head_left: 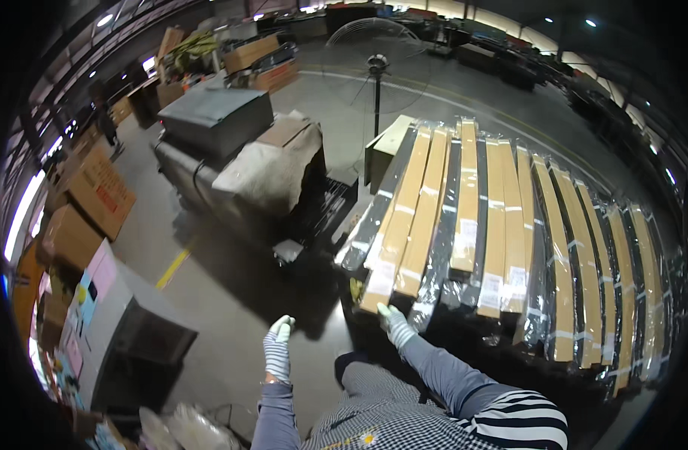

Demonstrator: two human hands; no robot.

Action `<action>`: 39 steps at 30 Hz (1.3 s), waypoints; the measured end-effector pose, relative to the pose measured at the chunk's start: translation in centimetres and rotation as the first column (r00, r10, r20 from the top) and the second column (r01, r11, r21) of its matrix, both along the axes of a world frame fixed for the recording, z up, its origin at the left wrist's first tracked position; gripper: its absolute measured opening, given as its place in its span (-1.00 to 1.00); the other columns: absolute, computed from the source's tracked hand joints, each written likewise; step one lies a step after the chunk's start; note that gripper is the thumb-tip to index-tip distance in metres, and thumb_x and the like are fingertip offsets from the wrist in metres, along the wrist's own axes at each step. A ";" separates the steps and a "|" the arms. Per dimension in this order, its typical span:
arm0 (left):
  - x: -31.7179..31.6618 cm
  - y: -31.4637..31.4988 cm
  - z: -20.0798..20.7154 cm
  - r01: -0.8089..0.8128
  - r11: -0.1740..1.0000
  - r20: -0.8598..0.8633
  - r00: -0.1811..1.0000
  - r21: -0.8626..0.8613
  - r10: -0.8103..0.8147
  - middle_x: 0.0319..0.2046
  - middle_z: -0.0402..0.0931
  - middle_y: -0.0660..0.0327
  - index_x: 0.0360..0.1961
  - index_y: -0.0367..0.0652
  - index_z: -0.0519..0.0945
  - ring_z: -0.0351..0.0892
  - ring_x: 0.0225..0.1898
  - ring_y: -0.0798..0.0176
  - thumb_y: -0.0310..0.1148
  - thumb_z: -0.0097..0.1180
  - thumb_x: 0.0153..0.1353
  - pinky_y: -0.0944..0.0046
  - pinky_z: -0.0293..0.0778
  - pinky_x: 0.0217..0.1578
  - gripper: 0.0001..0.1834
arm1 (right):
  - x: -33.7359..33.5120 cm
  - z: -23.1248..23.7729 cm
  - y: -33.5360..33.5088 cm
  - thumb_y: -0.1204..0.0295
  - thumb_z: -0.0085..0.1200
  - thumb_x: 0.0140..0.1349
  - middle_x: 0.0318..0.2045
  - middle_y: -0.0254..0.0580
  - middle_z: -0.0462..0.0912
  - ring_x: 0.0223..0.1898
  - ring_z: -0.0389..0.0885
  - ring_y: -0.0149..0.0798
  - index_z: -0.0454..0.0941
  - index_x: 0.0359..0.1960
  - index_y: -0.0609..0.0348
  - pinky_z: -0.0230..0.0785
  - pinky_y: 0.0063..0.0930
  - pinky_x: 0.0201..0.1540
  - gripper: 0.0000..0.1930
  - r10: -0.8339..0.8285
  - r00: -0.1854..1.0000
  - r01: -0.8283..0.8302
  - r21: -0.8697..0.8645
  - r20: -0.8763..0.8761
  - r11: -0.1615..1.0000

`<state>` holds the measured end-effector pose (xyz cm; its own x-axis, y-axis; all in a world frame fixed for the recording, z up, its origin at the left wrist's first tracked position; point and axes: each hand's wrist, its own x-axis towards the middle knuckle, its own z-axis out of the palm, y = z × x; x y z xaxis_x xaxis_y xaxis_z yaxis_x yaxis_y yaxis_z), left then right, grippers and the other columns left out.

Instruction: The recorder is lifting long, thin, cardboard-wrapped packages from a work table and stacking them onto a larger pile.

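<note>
Head: right grip point(393, 321) perhaps touching carton point(401, 229).

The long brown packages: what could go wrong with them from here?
The right grip is at the near end of one long brown package and the left grip is away from it, so lifting it one-handed might make it twist. The shiny clear plastic might slip or snag. The neighbouring packages lie close by, so they could get bumped.

Dim light, fisheye-curved dark edges
</note>
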<state>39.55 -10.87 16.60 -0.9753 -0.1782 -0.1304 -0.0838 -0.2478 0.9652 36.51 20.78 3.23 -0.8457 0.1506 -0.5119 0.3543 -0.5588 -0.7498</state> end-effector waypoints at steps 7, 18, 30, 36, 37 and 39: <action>-13.2 0.1 -0.8 0.416 0.905 0.135 0.905 -0.088 -0.403 0.03 0.62 0.12 0.19 -0.31 0.53 0.57 0.05 0.34 -0.39 0.22 0.33 0.34 0.46 0.12 -0.57 | -0.8 7.1 -3.8 0.43 0.31 0.15 0.01 -0.17 0.66 0.04 0.64 -0.25 0.50 0.15 0.23 0.47 -0.34 0.15 -0.50 0.092 0.993 -0.109 -0.257 -0.076 0.960; -39.4 8.9 6.4 0.792 0.462 0.121 0.454 0.399 -0.883 -0.07 0.61 0.23 0.15 -0.22 0.51 0.57 -0.03 0.29 -0.26 0.35 0.12 0.24 0.50 0.01 -0.43 | -10.1 14.5 -18.1 0.37 0.33 0.18 0.05 -0.22 0.62 0.06 0.57 -0.37 0.42 0.22 0.26 0.48 -0.48 0.08 -0.42 0.480 0.854 -0.411 0.305 -0.202 0.859; -49.5 6.1 -3.6 0.773 0.491 0.152 0.472 0.403 -0.868 -0.08 0.62 0.20 0.14 -0.23 0.48 0.59 -0.06 0.21 -0.50 0.36 0.03 0.21 0.48 0.06 -0.41 | -25.1 4.2 -13.4 0.13 0.50 -0.18 0.23 0.12 0.41 0.21 0.41 0.10 0.23 0.34 0.33 0.30 -0.13 0.27 0.04 -0.537 0.788 -0.400 0.914 0.303 -0.071; -48.0 9.2 -10.3 0.753 0.475 0.163 0.454 0.455 -0.876 -0.02 0.61 0.16 0.18 -0.20 0.47 0.60 -0.02 0.19 -0.55 0.39 0.00 0.17 0.51 0.05 -0.35 | -26.4 11.3 -14.3 0.15 0.47 -0.21 -0.35 -0.05 0.71 -0.10 0.66 -0.04 0.66 -0.39 0.10 0.53 -0.21 -0.13 -0.61 -0.555 0.632 -0.549 0.818 0.541 0.171; -47.5 10.0 -12.3 0.761 0.483 0.176 0.454 0.434 -0.874 -0.01 0.61 0.17 0.18 -0.18 0.47 0.60 -0.01 0.19 -0.56 0.40 -0.01 0.16 0.50 0.06 -0.34 | -22.6 8.1 -14.8 0.24 0.43 -0.26 -0.40 -0.03 0.66 -0.32 0.64 0.04 0.62 -0.32 0.02 0.53 -0.11 -0.24 -0.60 -0.499 0.818 -0.386 0.916 0.286 -0.108; -45.7 10.0 -13.6 0.733 0.472 0.182 0.443 0.490 -0.878 0.00 0.61 0.17 0.20 -0.18 0.44 0.59 0.01 0.19 -0.59 0.41 -0.03 0.15 0.50 0.09 -0.30 | -20.1 8.6 -19.5 0.24 0.41 -0.34 -0.46 -0.08 0.54 -0.32 0.55 0.06 0.63 -0.32 -0.01 0.43 -0.06 -0.23 -0.57 -0.560 0.773 -0.439 0.889 0.299 -0.131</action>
